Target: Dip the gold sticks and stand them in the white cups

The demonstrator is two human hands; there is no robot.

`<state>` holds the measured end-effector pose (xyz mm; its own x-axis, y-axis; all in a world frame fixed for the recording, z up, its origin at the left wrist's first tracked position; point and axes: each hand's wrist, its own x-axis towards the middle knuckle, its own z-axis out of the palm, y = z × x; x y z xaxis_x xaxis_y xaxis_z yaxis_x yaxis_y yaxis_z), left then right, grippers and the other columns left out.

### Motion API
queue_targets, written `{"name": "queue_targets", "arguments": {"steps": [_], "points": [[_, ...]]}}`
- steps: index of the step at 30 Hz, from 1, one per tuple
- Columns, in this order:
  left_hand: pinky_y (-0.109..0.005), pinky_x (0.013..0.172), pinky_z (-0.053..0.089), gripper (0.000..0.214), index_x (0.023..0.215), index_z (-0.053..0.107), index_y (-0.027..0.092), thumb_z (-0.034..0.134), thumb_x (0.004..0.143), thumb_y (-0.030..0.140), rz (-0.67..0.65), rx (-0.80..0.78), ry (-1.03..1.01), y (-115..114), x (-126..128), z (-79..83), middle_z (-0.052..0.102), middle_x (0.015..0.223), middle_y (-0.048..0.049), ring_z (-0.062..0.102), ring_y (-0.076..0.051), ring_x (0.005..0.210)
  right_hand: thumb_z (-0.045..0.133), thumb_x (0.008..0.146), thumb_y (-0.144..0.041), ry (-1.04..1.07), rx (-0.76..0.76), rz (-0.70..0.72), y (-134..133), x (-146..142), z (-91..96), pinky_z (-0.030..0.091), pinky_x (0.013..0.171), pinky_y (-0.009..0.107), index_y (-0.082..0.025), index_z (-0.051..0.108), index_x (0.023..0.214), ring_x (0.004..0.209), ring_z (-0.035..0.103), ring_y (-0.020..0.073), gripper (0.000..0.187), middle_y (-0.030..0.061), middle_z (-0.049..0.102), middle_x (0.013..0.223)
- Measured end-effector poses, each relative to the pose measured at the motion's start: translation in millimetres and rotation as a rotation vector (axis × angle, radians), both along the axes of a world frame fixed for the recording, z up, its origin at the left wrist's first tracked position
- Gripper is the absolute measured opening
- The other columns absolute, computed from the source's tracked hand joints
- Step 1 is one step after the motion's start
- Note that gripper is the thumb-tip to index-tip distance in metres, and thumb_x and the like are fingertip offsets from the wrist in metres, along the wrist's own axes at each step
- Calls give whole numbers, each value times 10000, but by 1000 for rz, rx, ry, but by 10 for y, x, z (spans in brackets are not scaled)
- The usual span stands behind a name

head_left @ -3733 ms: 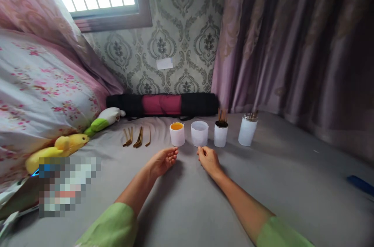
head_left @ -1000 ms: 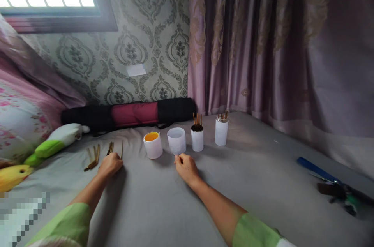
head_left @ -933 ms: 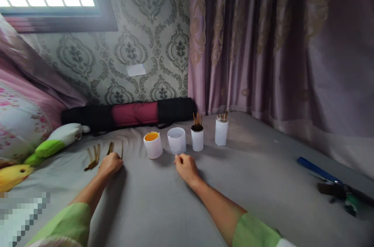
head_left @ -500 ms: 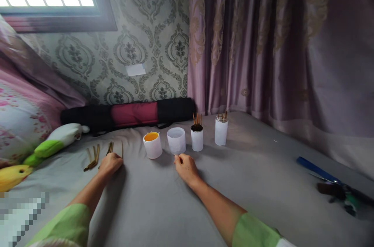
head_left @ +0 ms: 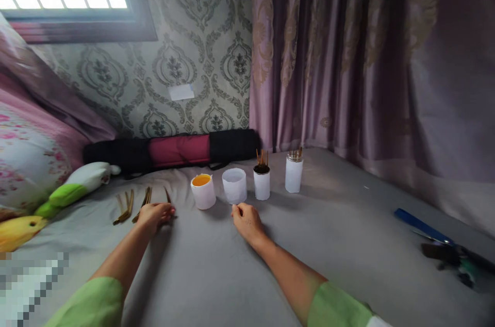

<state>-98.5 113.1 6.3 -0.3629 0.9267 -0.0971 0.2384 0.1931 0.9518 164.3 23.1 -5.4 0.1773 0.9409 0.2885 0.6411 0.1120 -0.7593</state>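
My left hand [head_left: 157, 213] is closed around a thin brown stick [head_left: 167, 195], whose upper end rises past the fingers. A small bunch of brown sticks [head_left: 147, 196] lies just behind this hand, and another bunch [head_left: 124, 209] rests further left. My right hand [head_left: 246, 218] is curled with thumb and fingers together, in front of a wide white cup [head_left: 234, 187]; whatever is in its fingers is hidden. Left of that cup stands a white cup with an orange inside [head_left: 203, 194]. To its right are a white-wrapped can of dark filling and sticks [head_left: 262, 185] and a white-wrapped jar with sticks [head_left: 294, 175].
A black and dark red roll [head_left: 179, 149] lies along the wall. Plush toys [head_left: 73, 185] and a floral pillow [head_left: 23, 157] are at the left. A blue-handled tool [head_left: 421, 225] and dark items lie at the right on the grey sheet [head_left: 340, 244].
My left hand has moved a little right, away from the stick bunches, and its stick now leans. My right hand has stayed in place.
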Motion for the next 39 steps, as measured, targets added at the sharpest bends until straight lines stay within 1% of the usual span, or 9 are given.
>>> {"name": "queue_targets", "arguments": {"steps": [2,4,7,9,16,21,26,33,39], "points": [[-264,543,514,33,626,527,98,560,624,103,-25,-16,-99,-37,47,14,634,623,-117,622,-179,600,376,826,-308,2,-2,1,1,1,1,309,546,196,-156,633,663,590,553,109,340,51,655,651],[-261,571,523,39,651,520,100,550,645,75,-30,-15,-242,-77,95,30,634,634,-112,626,-173,621,374,828,-310,2,0,-1,2,3,1,307,545,199,-153,633,663,591,554,109,346,53,656,652],[-242,589,526,86,678,514,99,535,656,19,15,-10,-449,-126,176,53,620,610,-89,623,-161,612,374,828,-312,-3,4,-5,-1,6,4,307,546,203,-153,633,661,595,556,111,347,56,658,661],[-224,591,525,108,674,511,100,519,666,-7,43,-19,-501,-147,231,67,611,597,-77,619,-149,599,376,827,-315,-7,4,-9,-5,7,6,307,546,204,-156,631,654,592,555,113,346,57,656,653],[-183,631,517,157,624,539,106,494,691,-29,77,-29,-564,-224,369,74,596,619,-50,608,-116,608,375,824,-329,3,5,-10,0,4,-5,309,525,200,-156,627,648,559,542,110,352,59,650,641],[-141,634,505,198,644,559,108,466,695,-60,70,-12,-616,-328,449,94,590,642,-32,592,-77,595,376,826,-319,9,4,-2,4,6,-6,317,550,200,-155,633,660,585,553,113,348,59,657,651],[-97,601,489,224,678,574,96,447,700,-87,53,-42,-744,-428,533,123,588,648,-23,577,-49,569,377,828,-313,3,20,-3,3,7,-9,317,547,195,-160,632,650,582,551,109,347,49,653,639],[-118,547,506,191,776,579,92,439,735,-31,20,28,-811,-557,640,59,590,672,-44,579,-61,564,372,831,-324,18,-2,13,-4,8,3,315,525,197,-156,640,667,552,545,108,356,49,646,620],[-136,521,493,164,777,593,84,461,741,-8,-9,103,-761,-719,749,84,605,691,-60,569,-62,546,369,830,-326,22,1,12,2,8,-3,320,521,191,-154,643,677,547,539,106,358,51,643,618]]}}
